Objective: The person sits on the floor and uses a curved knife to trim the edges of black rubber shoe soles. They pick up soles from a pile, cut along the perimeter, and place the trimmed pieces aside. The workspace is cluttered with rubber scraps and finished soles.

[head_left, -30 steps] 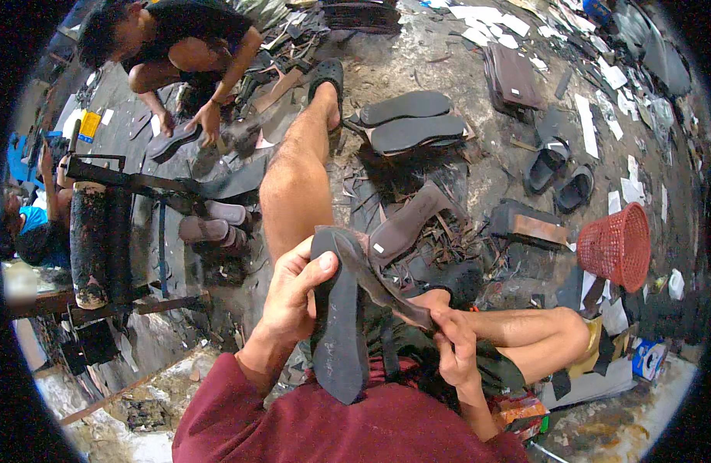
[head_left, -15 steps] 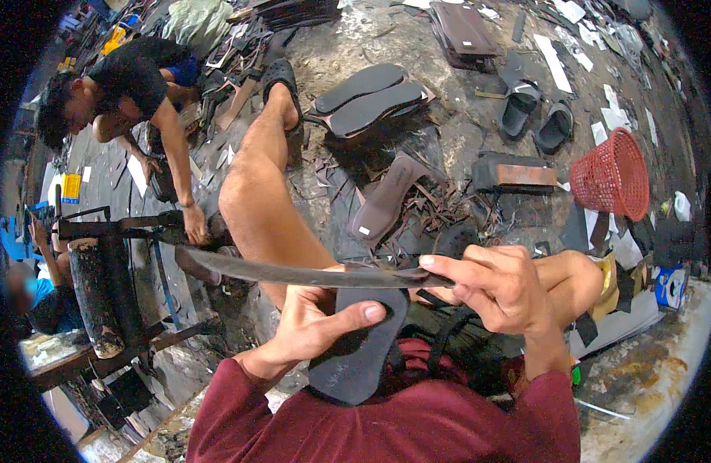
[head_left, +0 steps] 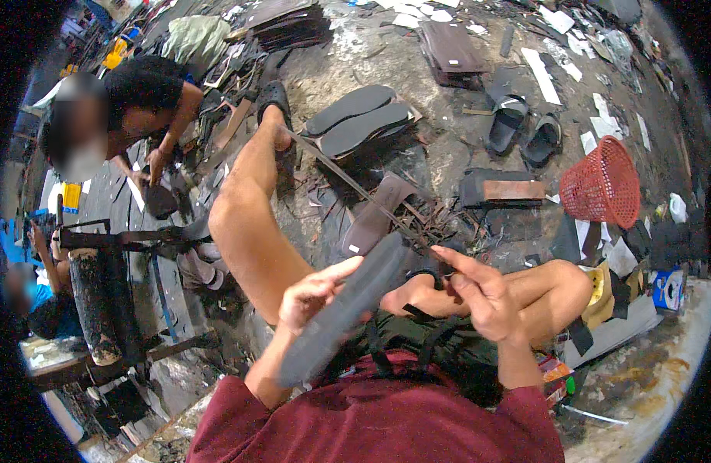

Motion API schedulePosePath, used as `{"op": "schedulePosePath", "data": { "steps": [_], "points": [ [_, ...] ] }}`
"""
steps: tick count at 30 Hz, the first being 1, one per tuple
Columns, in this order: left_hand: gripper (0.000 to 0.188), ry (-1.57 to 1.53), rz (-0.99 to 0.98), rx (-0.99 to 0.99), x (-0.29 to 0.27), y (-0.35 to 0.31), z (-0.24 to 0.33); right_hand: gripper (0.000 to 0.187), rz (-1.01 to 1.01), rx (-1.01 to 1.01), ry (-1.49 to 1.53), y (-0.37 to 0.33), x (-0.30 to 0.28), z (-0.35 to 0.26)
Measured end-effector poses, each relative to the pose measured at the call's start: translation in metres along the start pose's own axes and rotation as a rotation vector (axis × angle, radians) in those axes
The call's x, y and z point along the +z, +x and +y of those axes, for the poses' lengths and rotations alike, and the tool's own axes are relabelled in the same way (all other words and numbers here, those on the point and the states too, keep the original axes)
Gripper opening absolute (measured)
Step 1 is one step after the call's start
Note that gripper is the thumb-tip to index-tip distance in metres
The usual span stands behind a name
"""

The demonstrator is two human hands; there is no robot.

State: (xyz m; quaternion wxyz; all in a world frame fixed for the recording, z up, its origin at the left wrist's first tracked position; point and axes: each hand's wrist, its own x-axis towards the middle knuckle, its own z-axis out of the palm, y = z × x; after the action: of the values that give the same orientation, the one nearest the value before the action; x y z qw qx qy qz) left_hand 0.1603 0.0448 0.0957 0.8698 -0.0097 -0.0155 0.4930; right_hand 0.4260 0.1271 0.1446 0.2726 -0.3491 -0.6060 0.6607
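Observation:
My left hand (head_left: 313, 297) grips a dark grey shoe sole (head_left: 344, 312), tilted and slightly smeared by motion, above my lap. My right hand (head_left: 483, 301) pinches the near end of a long, thin knife (head_left: 348, 179). Its blade slants away to the far left, seen nearly edge-on, with its near part close to the sole's upper end; whether they touch I cannot tell. Beyond the sole, a brown insole (head_left: 375, 212) with a small white label lies on the floor among dark offcuts.
Two dark soles (head_left: 359, 119) lie on sheet material ahead. Farther right are brown sheets (head_left: 452, 50), slide sandals (head_left: 507, 123), a reddish block (head_left: 514, 190) and a red basket (head_left: 602, 185). At left, a co-worker (head_left: 143, 104) bends forward near a wooden post (head_left: 97, 301).
The knife has swung from lying crosswise over the sole to pointing away to the far left. The sole has tilted, and my left thumb has come off its face.

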Motion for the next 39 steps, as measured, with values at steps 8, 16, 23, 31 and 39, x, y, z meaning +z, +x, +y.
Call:
{"op": "schedulePosePath", "data": {
  "steps": [8, 16, 23, 31, 39],
  "points": [
    [0.061, 0.365, -0.083, 0.467, 0.017, 0.062, -0.025, 0.039, 0.323, -0.256, -0.036, -0.010, 0.036, 0.018],
    [0.053, 0.408, 0.494, 0.491, 0.080, 0.117, -0.015, 0.042, 0.438, -0.395, -0.288, -0.004, 0.039, 0.035],
    [0.034, 0.366, 0.707, 0.700, 0.072, 0.100, -0.012, 0.043, 0.513, -0.476, -0.556, -0.015, 0.054, 0.084],
    [0.053, 0.512, 0.727, 0.759, 0.042, 0.067, -0.014, 0.037, 0.393, -0.343, -0.678, -0.027, 0.041, 0.057],
    [0.067, 0.511, 0.712, 0.731, 0.027, 0.042, -0.015, 0.044, 0.236, -0.264, -0.714, -0.010, 0.046, 0.004]
  ]
}}
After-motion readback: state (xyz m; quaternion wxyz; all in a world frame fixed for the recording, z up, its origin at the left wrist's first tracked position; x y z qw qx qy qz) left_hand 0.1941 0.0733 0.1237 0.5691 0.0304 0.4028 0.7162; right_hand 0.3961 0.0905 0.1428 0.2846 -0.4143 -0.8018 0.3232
